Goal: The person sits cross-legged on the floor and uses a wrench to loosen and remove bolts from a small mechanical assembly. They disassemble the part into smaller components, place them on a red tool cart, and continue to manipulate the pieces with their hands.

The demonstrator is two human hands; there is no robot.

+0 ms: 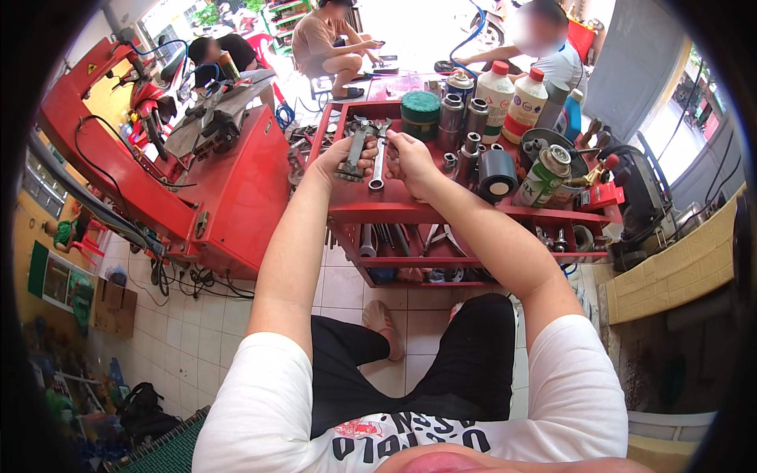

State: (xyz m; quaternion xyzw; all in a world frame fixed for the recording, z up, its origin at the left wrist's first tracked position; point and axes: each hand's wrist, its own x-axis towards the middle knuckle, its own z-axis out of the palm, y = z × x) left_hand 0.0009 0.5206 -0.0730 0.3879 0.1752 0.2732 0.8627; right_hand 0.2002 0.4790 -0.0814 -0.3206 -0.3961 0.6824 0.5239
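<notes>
Over the top tray of the red tool cart (351, 209), my left hand (339, 158) is closed around a dark grey metal tool or part (352, 162). My right hand (408, 162) pinches a silver wrench (378, 165) just to its right, ring end pointing down toward me. The upper ends of both metal pieces meet or overlap between my hands. Right of my hands stand several silver sockets (467, 154), a green tub (420, 116), a black cylinder (497, 173) and a green-and-white can (543, 177). White bottles with red caps (492, 94) are behind them.
A large red machine (240, 189) stands at the left with cables on the tiled floor (189, 339). The cart's lower shelves (430, 260) hold tools. Three other people (331, 47) crouch or sit beyond the cart. A black machine (643, 189) is at the right, beside a tan panel (670, 276).
</notes>
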